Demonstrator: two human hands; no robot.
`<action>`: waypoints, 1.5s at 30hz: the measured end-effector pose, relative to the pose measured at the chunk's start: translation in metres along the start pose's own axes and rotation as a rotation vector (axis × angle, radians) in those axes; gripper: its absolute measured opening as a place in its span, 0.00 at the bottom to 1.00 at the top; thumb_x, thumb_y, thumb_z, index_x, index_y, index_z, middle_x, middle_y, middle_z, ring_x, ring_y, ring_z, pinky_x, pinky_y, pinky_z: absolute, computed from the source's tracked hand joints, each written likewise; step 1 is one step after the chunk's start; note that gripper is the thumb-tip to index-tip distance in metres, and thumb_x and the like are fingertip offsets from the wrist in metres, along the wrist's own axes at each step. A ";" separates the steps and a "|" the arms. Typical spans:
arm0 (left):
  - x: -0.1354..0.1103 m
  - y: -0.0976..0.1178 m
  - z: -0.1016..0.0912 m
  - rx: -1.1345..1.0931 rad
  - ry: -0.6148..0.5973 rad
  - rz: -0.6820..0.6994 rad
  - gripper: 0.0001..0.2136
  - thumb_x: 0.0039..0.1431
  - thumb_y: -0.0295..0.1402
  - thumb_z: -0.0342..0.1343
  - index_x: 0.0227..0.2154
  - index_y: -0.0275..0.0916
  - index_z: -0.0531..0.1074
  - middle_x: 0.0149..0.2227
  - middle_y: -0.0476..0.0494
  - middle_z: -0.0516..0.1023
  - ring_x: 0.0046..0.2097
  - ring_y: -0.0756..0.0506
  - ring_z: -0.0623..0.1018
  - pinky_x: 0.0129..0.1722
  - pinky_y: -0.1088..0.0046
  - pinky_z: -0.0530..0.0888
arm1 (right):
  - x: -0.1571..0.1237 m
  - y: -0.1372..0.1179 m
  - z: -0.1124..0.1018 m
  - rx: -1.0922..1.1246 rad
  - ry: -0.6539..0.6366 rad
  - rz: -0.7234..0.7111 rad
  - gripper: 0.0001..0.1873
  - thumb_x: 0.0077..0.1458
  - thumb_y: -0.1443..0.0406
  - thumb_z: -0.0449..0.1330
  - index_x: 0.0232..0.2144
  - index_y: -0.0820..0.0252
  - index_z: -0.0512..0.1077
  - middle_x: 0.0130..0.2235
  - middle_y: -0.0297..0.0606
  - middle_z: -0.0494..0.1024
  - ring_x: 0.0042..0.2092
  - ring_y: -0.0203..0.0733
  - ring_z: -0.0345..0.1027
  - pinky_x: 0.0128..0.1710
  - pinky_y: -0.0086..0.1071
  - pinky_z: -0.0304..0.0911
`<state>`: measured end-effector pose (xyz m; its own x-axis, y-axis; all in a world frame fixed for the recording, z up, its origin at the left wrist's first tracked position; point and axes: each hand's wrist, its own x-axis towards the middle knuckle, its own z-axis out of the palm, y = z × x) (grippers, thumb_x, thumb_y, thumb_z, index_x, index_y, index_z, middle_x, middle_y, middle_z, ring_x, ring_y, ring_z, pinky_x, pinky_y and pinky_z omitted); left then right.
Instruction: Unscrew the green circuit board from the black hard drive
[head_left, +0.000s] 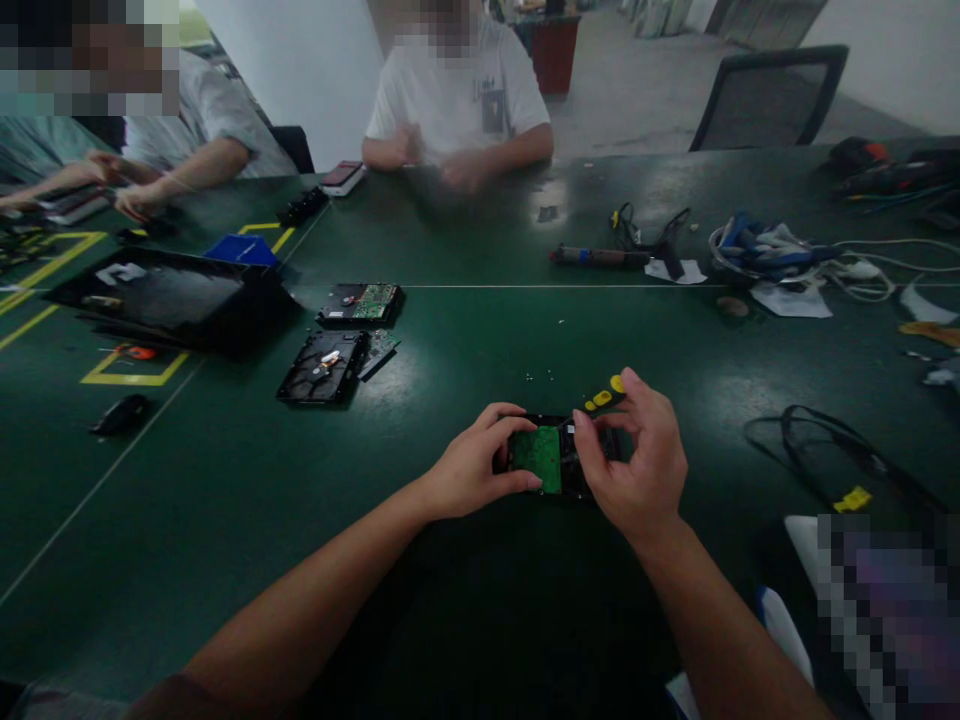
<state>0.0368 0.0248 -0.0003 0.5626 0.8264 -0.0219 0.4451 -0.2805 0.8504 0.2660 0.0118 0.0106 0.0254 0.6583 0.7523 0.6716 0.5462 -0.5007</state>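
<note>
Okay, the drive (pixel 571 476) sits between your hands, on or just above the table (pixel 465 350), green board (pixel 540 458) up. Left hand (pixel 480 462) is clamped round the drive's left end, thumb on the near edge, fingers on the far one. Right hand (pixel 637 450), at the drive's right end, has fingers curled round what looks like a screwdriver (pixel 602 399), handle slanting; tip's hidden, can't tell what it touches. Best bet: pin the drive flat, fingers off the board's face, bring the screwdriver upright if it's on a screw, press before turning so it won't slip. Tiny bits (pixel 529 378), likely screws, lie just beyond the drive; don't sweep them. Two more drives (pixel 307 376) lie left of the drive, well apart.
</note>
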 end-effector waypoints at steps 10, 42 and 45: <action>0.000 0.004 -0.002 0.029 -0.005 0.018 0.29 0.56 0.46 0.68 0.58 0.47 0.68 0.63 0.39 0.62 0.36 0.50 0.74 0.37 0.65 0.77 | -0.004 0.003 0.003 0.092 -0.022 0.040 0.44 0.57 0.72 0.65 0.70 0.48 0.54 0.60 0.46 0.70 0.50 0.50 0.77 0.38 0.39 0.82; -0.002 -0.001 0.001 0.014 0.022 0.098 0.30 0.55 0.45 0.69 0.58 0.44 0.69 0.62 0.38 0.64 0.35 0.51 0.72 0.36 0.67 0.76 | 0.001 -0.003 -0.002 -0.003 -0.054 -0.064 0.41 0.59 0.68 0.63 0.69 0.52 0.51 0.57 0.49 0.69 0.46 0.48 0.76 0.33 0.38 0.81; 0.000 -0.003 0.001 0.014 0.013 0.108 0.30 0.53 0.45 0.70 0.57 0.44 0.69 0.61 0.37 0.64 0.35 0.51 0.72 0.36 0.67 0.76 | 0.000 -0.005 -0.003 -0.022 -0.070 -0.049 0.39 0.61 0.68 0.61 0.70 0.54 0.51 0.59 0.51 0.69 0.47 0.48 0.77 0.34 0.39 0.81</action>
<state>0.0358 0.0250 -0.0031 0.5987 0.7973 0.0768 0.3919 -0.3752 0.8401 0.2649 0.0074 0.0142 -0.0596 0.6660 0.7436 0.6867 0.5680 -0.4537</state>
